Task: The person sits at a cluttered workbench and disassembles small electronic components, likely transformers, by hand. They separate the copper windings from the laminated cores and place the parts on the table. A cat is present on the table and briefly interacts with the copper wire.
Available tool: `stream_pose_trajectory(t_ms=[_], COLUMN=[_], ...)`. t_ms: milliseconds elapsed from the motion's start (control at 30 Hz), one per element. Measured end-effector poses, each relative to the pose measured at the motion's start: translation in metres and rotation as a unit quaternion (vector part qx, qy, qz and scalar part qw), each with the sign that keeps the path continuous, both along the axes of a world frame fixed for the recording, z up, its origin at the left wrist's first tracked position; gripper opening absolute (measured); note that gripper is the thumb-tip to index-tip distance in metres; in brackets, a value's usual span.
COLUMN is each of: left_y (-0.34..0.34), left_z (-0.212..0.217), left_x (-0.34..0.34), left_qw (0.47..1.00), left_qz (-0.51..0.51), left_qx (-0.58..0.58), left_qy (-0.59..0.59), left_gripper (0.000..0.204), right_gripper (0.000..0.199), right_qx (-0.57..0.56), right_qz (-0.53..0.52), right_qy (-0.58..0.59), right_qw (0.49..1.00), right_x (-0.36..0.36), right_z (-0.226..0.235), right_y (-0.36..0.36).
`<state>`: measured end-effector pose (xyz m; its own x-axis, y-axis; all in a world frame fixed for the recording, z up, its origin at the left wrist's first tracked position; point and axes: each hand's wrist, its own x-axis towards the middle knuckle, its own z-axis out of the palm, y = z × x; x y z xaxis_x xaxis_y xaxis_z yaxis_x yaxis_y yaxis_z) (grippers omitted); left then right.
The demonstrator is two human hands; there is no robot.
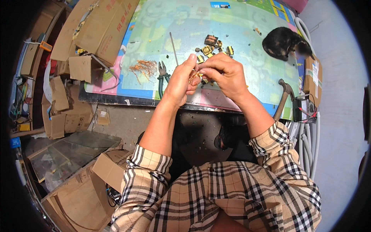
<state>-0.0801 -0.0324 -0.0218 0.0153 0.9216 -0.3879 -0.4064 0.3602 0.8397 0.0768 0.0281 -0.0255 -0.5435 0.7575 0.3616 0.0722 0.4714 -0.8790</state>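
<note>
My left hand (pixel 179 82) is closed around a small piece trailing copper wire (pixel 192 78), near the table's front edge. Thumb and fingertips of my right hand (pixel 228 75) pinch together at that wire; the piece itself is mostly hidden by my fingers. Just beyond the hands lie several small yellow-and-black coil parts (pixel 207 50), some showing copper windings. To the left of my left hand are dark-handled pliers (pixel 162 73), jaws pointing away from me. A thin metal rod (pixel 174 48) runs toward my left thumb. Further left, loose copper wire (pixel 143 69) lies in a tangled heap.
A black cat (pixel 284 43) curls at the table's right side. A hammer (pixel 285 94) rests at the near right corner, beside a small cardboard box (pixel 312 79). At left stands a large carton (pixel 106 33). Grey pipes (pixel 306 147) stand against the right wall.
</note>
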Motion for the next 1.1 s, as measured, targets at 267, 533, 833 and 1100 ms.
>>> stream_pose_trajectory(t_ms=[267, 533, 833, 1100], left_y=[-0.001, 0.000, 0.004, 0.004], left_z=[-0.015, -0.006, -0.016, -0.007], left_x=[0.015, 0.023, 0.020, 0.018], left_qw=[0.965, 0.960, 0.950, 0.972], left_qz=[0.065, -0.005, 0.016, 0.069], left_qx=[0.089, 0.100, 0.103, 0.097], left_qy=[0.236, 0.262, 0.295, 0.205], left_gripper=[0.047, 0.042, 0.023, 0.016], right_gripper=[0.023, 0.023, 0.032, 0.025], right_qx=[0.131, 0.044, 0.023, -0.294], right_qz=[-0.032, -0.050, -0.021, 0.117], right_qy=[-0.091, -0.120, -0.160, 0.038], right_qw=[0.987, 0.991, 0.987, 0.948], right_x=[-0.003, 0.011, 0.017, 0.024], right_z=[-0.007, 0.000, 0.018, 0.014], right_y=[-0.012, -0.007, -0.010, 0.001])
